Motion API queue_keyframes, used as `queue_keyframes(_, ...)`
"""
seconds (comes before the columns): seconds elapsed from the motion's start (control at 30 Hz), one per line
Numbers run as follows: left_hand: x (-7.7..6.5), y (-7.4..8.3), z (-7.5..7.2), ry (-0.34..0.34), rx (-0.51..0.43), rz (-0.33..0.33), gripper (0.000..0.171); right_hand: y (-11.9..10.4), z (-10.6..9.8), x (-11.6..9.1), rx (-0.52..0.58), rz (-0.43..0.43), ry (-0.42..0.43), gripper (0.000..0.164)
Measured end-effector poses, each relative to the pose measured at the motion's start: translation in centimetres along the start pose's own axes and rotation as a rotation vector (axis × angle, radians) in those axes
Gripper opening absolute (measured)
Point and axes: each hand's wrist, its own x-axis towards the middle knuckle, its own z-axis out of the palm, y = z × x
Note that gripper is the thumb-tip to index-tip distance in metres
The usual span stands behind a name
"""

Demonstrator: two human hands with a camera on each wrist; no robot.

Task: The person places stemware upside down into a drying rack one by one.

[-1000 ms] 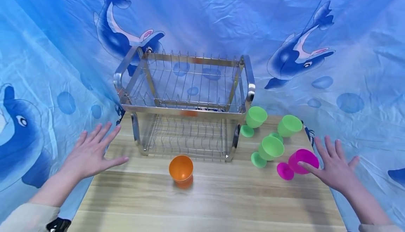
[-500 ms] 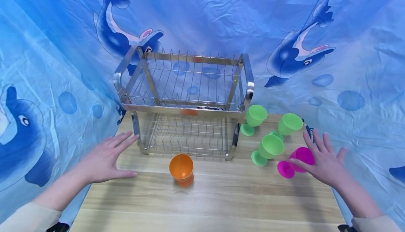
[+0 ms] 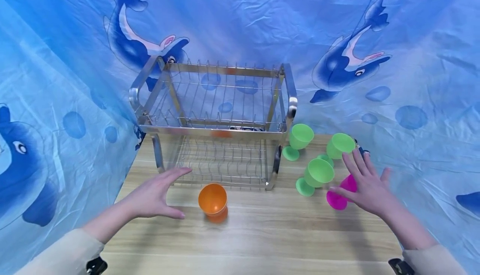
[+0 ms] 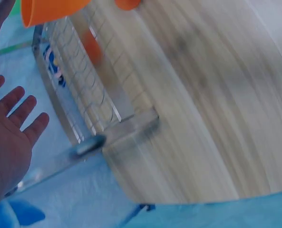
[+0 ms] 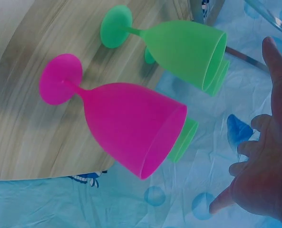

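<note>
An orange goblet [image 3: 212, 200] stands upright on the table in front of the metal rack. My left hand [image 3: 151, 198] hovers just left of it, thumb and fingers spread apart, not touching it; in the left wrist view the goblet [image 4: 53, 10] shows at the top edge. Over the magenta goblet [image 3: 348, 183] my right hand [image 3: 369, 189] is held with fingers spread, hiding part of its bowl. The right wrist view has the magenta goblet [image 5: 131, 123] whole, apart from the hand [image 5: 264, 175]. Beside it stand three green goblets [image 3: 318, 173], upright.
A two-tier metal dish rack [image 3: 213, 132] stands at the back of the wooden table [image 3: 262, 233]. Blue dolphin-print sheeting [image 3: 243, 16] hangs behind and on both sides. The green goblets are close to the rack's right leg.
My left hand has moved right, from the table's left edge to near the orange goblet. My right hand has shifted left over the magenta goblet. The goblets have stayed in place.
</note>
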Motion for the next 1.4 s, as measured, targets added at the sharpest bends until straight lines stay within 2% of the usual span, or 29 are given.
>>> queue_keyframes(0.2,0.9,0.0,2.3,0.007,-0.109,-0.026,0.114,-1.0,0.4,0.6,0.028,-0.035,0.006,0.117)
queue_keyframes(0.47,1.7,0.1,5.2,0.055,-0.211,0.001,0.111,-2.2,0.7,1.2,0.021,-0.045,-0.003,0.117)
queue_keyframes(0.67,2.3,0.3,6.9,0.064,-0.303,-0.02,0.106,-2.8,0.8,1.6,0.072,-0.07,-0.007,0.117)
queue_keyframes(0.8,2.6,0.5,7.5,0.08,-0.341,-0.031,0.105,-2.9,1.0,1.8,0.084,-0.091,0.015,0.117)
queue_keyframes(1.1,3.0,0.7,8.6,0.116,-0.378,0.01,0.103,-3.3,1.4,1.8,0.08,-0.126,0.05,0.117)
queue_keyframes(1.4,3.3,1.4,9.2,0.136,-0.365,0.008,0.096,-4.3,1.6,2.3,0.108,-0.116,-0.016,0.112)
